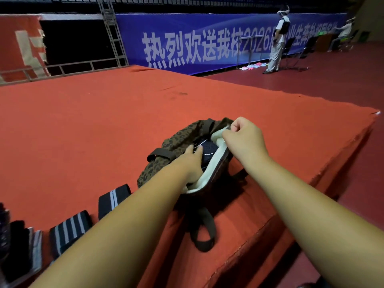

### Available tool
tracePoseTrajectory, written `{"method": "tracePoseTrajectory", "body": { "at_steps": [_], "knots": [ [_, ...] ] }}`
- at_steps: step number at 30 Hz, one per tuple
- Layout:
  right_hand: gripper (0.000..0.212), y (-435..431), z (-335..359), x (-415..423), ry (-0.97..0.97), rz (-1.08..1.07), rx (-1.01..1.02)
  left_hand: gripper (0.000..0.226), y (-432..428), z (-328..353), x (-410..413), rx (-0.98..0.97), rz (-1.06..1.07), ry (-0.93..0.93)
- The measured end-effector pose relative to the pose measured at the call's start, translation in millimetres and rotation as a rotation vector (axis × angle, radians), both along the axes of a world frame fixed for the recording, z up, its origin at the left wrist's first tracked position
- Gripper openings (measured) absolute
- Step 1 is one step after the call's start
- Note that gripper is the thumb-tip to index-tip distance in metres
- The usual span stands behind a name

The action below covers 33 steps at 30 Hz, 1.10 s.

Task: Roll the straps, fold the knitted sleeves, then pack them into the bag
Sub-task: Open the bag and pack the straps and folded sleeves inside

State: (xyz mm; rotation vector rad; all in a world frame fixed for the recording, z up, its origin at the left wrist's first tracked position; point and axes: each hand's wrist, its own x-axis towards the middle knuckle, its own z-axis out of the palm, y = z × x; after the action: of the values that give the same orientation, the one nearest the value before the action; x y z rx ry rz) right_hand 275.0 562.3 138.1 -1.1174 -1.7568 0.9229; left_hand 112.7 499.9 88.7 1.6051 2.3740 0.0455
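A leopard-print bag (178, 140) with a cream lining lies open on the red carpeted platform (104, 121). My right hand (245, 136) pinches the cream rim of the bag's mouth and holds it up. My left hand (191, 161) reaches into the opening, its fingers on a dark knitted sleeve (207, 150) inside; whether they grip it is hidden. Two rolled black straps with grey stripes (114, 199) (69, 229) lie at the lower left, beside my left forearm.
More dark folded pieces (18, 248) lie at the far left edge. The platform's front edge drops off at the right (311, 179). The bag's dark handle loop (204, 235) trails toward me. A person (277, 40) stands far off by a blue banner.
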Motion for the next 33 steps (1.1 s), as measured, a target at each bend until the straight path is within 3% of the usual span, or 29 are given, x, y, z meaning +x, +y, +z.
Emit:
{"method": "tracePoseTrajectory", "body": {
  "at_steps": [2, 4, 7, 15, 19, 23, 26, 29, 33],
  "knots": [
    [0.019, 4, 2, -4, -0.089, -0.027, -0.020, 0.080, -3, 7, -11, 0.073, 0.052, -0.027],
    [0.033, 9, -2, -7, -0.223, -0.037, -0.053, 0.065, -6, 7, -17, 0.102, 0.029, 0.058],
    [0.051, 10, -12, -7, -0.375, 0.001, -0.078, 0.069, -7, 0, -20, 0.012, -0.045, 0.117],
    [0.053, 10, -24, 5, -0.533, -0.037, -0.049, 0.072, -10, 9, -10, -0.191, -0.055, 0.100],
    [0.053, 0, -21, 8, -0.604, -0.044, -0.065, 0.070, -29, 32, -12, -0.170, -0.058, 0.021],
    [0.050, -20, -7, 2, -0.684, -0.068, -0.062, 0.044, -59, 65, -16, -0.055, -0.064, -0.049],
    [0.045, -43, 15, -7, -0.706, -0.015, -0.085, 0.025, -85, 76, -28, 0.084, -0.010, -0.212],
    [0.026, -74, 42, -16, -0.779, 0.104, -0.067, 0.024, -116, 88, -35, 0.154, 0.070, -0.401],
    [0.030, -122, 68, -32, -0.768, 0.208, 0.012, 0.025, -164, 107, -36, 0.183, 0.084, -0.443]
  ]
}}
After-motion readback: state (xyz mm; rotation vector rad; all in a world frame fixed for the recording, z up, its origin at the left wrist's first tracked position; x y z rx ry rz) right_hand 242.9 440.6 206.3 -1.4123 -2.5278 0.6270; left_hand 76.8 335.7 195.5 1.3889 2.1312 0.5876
